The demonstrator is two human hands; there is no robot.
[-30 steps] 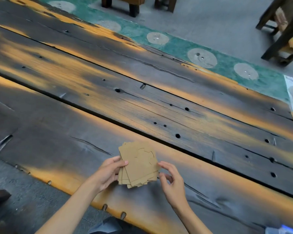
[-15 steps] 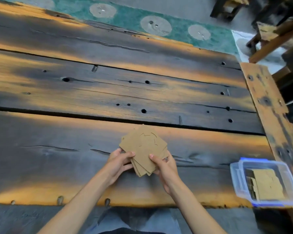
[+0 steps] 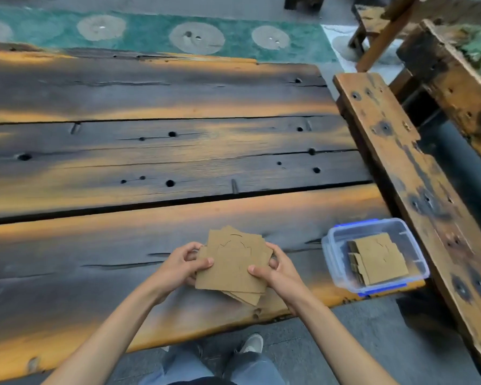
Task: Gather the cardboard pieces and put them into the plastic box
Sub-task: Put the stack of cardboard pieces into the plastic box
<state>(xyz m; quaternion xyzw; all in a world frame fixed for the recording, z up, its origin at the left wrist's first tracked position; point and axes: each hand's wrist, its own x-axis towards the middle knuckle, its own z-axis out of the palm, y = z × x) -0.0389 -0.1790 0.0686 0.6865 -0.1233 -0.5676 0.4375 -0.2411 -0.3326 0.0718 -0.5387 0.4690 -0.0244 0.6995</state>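
Above the tabletop's (image 3: 95, 245) near edge, both hands' fingers pinch the squared-up cardboard pieces (image 3: 233, 262), while the plastic box (image 3: 331, 262), already holding some, has come into view just right, ready for loading.

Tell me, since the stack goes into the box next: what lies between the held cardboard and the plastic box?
Only bare wooden table, seen in the head view. The right hand grips the cardboard stack on the side facing the plastic box.
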